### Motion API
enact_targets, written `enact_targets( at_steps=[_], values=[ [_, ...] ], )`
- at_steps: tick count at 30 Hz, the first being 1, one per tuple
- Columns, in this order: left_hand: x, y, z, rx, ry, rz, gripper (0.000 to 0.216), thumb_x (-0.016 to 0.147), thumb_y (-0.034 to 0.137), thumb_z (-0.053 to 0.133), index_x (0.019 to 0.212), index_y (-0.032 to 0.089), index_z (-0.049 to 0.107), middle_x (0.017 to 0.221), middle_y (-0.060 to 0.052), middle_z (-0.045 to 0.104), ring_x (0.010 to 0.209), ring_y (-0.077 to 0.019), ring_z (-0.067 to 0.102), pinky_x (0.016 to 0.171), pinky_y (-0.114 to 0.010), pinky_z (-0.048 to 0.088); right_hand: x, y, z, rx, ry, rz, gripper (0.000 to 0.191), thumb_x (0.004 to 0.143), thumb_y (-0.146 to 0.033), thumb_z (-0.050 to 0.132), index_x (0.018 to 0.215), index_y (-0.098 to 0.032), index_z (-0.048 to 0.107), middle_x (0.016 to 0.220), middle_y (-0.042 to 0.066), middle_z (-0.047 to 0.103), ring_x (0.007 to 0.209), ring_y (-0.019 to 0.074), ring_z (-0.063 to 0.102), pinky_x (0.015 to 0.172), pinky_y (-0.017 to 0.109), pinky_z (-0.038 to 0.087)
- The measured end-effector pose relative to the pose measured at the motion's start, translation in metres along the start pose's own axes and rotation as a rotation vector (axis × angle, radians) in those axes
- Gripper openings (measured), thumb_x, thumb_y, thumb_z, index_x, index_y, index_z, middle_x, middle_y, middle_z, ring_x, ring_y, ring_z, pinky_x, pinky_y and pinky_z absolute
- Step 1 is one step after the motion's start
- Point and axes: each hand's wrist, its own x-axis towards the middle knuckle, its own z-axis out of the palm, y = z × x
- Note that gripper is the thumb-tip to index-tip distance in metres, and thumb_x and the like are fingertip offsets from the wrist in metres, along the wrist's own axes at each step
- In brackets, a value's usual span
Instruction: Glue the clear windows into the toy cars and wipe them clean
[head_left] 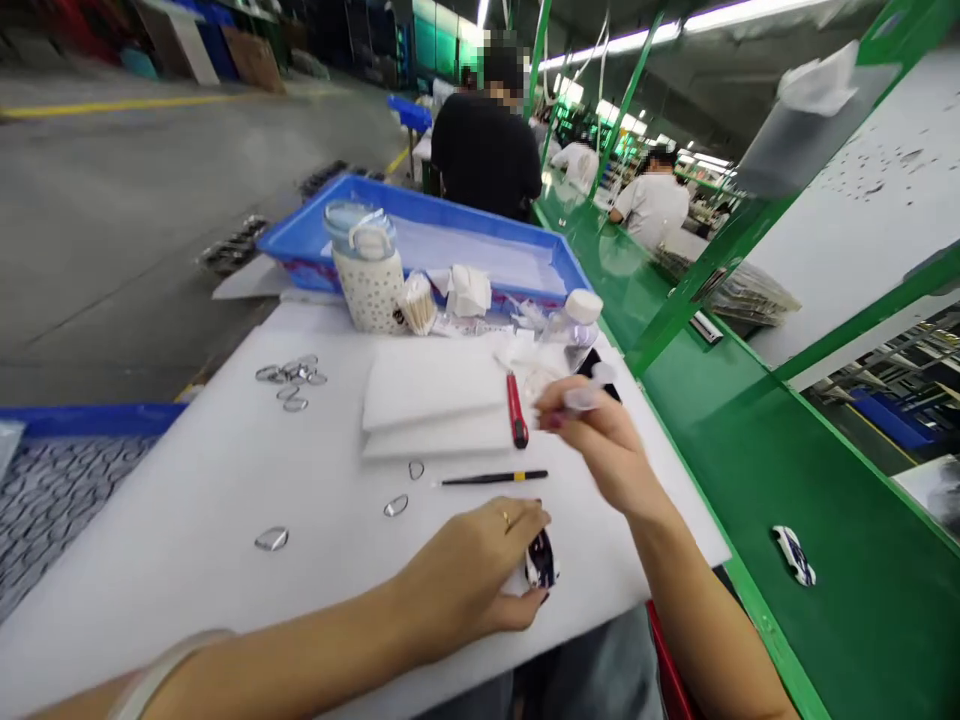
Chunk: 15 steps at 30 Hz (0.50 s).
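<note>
At a white worktable (330, 510), we see two bare hands at work on a small, elongated white part (541, 562) with dark panels, its outline like a toy car's. It lies on the tabletop near the front edge, partly covered by the left hand (491, 555), whose fingers and thumb close around its two ends. The visible upper side looks glossy, mostly dark navy to black between white edges.

The right hand (607, 445), raised above the table, pinches a small translucent item (580, 400), too blurred for us to identify.

We find a similar white-and-dark piece (795, 556) lying apart on the green surface (750, 450) at right. Beyond the hands lie a thin black tool (495, 478) with a yellow band, a red utility knife (516, 410) and a folded white sheet (435, 390). Thin, dark-edged loops lie singly (272, 539) and in a cluster (292, 375) at left.

As for markings, a spotted tumbler (367, 270) before the blue tray (480, 226) bears a dark emblem near its base, too small for us to read.
</note>
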Motion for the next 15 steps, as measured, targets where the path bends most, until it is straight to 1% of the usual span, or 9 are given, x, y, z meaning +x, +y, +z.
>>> enact_targets(
  at_steps=[2,3,4,5,7,9,11,13,15],
  values=[
    [-0.001,0.002,-0.002,-0.078,0.038,-0.066,0.034,0.072,0.023,0.071,0.105,0.016,0.067,0.104,-0.010,0.073,0.094,-0.0284,0.070,0.084,-0.039,0.058,-0.030,0.012,-0.004,0.048,0.175,0.083,0.022,0.090,-0.044,0.049,0.093,-0.022,0.051,0.083,0.004,0.051,0.075,0.0175,0.051,0.069,0.032,0.046],
    [0.000,0.003,-0.004,-0.112,0.048,-0.093,0.030,0.072,0.024,0.072,0.100,0.016,0.069,0.100,-0.009,0.074,0.089,-0.0273,0.070,0.080,-0.037,0.058,-0.043,0.018,-0.004,0.059,0.218,0.143,0.024,0.088,-0.046,0.049,0.091,-0.022,0.049,0.079,0.003,0.047,0.071,0.0172,0.047,0.066,0.032,0.044],
    [0.001,0.003,-0.006,-0.143,0.061,-0.118,0.028,0.071,0.026,0.073,0.097,0.016,0.070,0.097,-0.008,0.074,0.086,-0.0265,0.071,0.078,-0.036,0.057,-0.054,0.024,-0.004,0.073,0.232,0.200,0.028,0.087,-0.050,0.049,0.088,-0.022,0.048,0.078,0.003,0.044,0.069,0.0172,0.043,0.064,0.032,0.042],
    [0.001,0.003,-0.007,-0.174,0.076,-0.143,0.026,0.071,0.027,0.074,0.094,0.017,0.071,0.094,-0.007,0.075,0.083,-0.0255,0.071,0.076,-0.034,0.057,-0.061,0.028,-0.003,0.095,0.234,0.234,0.032,0.086,-0.054,0.048,0.084,-0.022,0.048,0.077,0.003,0.042,0.068,0.0173,0.041,0.062,0.032,0.041],
    [0.003,0.003,-0.009,-0.233,0.112,-0.182,0.022,0.070,0.028,0.075,0.090,0.018,0.072,0.089,-0.005,0.075,0.078,-0.0234,0.070,0.071,-0.031,0.055,-0.068,0.026,0.001,0.204,0.229,0.216,0.045,0.086,-0.066,0.039,0.074,-0.023,0.044,0.070,0.002,0.038,0.062,0.0173,0.038,0.059,0.033,0.038],
    [0.003,0.003,-0.010,-0.274,0.137,-0.199,0.017,0.072,0.028,0.074,0.086,0.019,0.073,0.086,-0.003,0.075,0.075,-0.0212,0.070,0.068,-0.030,0.052,-0.066,0.014,0.007,0.385,0.202,0.131,0.061,0.086,-0.078,0.020,0.065,-0.024,0.038,0.058,-0.001,0.029,0.052,0.0160,0.031,0.053,0.033,0.034],
    [0.002,0.003,-0.011,-0.307,0.133,-0.206,0.014,0.075,0.028,0.071,0.086,0.019,0.073,0.086,-0.001,0.075,0.074,-0.0191,0.069,0.067,-0.028,0.050,-0.061,-0.003,0.013,0.528,0.153,0.081,0.075,0.079,-0.088,0.002,0.056,-0.024,0.034,0.047,-0.004,0.018,0.043,0.0142,0.021,0.046,0.032,0.028],
    [0.002,0.004,-0.012,-0.336,0.119,-0.218,0.014,0.077,0.027,0.069,0.088,0.020,0.073,0.086,0.000,0.075,0.073,-0.0173,0.068,0.067,-0.028,0.048,-0.056,-0.014,0.019,0.571,0.127,0.091,0.079,0.072,-0.092,-0.006,0.049,-0.025,0.030,0.042,-0.004,0.012,0.040,0.0131,0.015,0.043,0.032,0.023],
    [0.003,0.004,-0.012,-0.363,0.109,-0.230,0.013,0.077,0.027,0.069,0.088,0.020,0.073,0.086,0.001,0.075,0.072,-0.0161,0.066,0.067,-0.028,0.047,-0.053,-0.018,0.024,0.579,0.149,0.115,0.077,0.072,-0.092,-0.005,0.048,-0.025,0.026,0.041,-0.005,0.009,0.039,0.0125,0.013,0.042,0.033,0.023]
  ],
)
